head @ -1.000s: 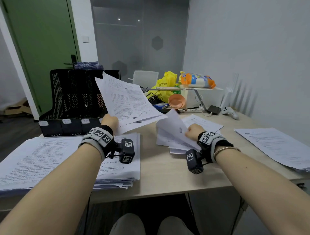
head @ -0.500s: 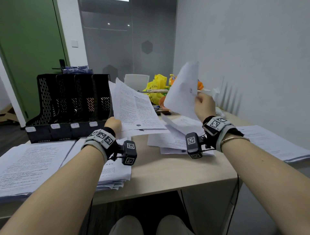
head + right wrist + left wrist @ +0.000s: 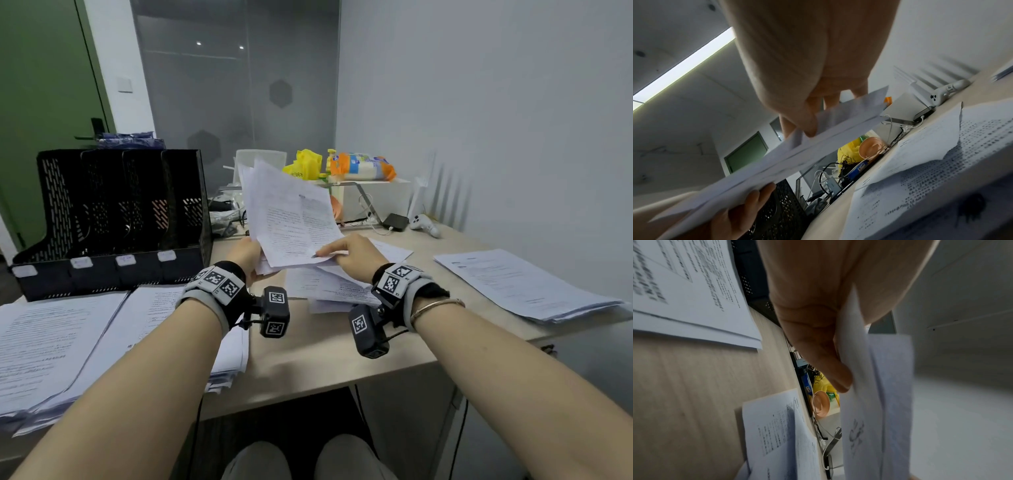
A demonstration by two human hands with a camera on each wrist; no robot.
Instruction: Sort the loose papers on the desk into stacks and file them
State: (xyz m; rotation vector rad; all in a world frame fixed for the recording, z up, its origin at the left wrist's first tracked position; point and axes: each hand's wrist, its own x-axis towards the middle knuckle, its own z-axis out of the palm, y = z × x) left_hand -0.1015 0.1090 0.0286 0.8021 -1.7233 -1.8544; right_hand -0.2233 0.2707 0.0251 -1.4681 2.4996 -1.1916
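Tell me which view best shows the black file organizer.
Head view: the black file organizer stands whole at the desk's back left, all four slots and label tabs visible. Left wrist view shows only a dark perforated strip behind the left hand. Right wrist view catches one mesh corner.

At the far end of your desk: yellow bag (image 3: 305,165) beside an orange-and-white packet (image 3: 363,167) on a white shelf (image 3: 376,198). Orange bowl (image 3: 820,404) and tangled cables (image 3: 840,165) sit under it. Black box (image 3: 396,221) and white controller (image 3: 424,224) near the wall. Green door (image 3: 41,85) on your left.
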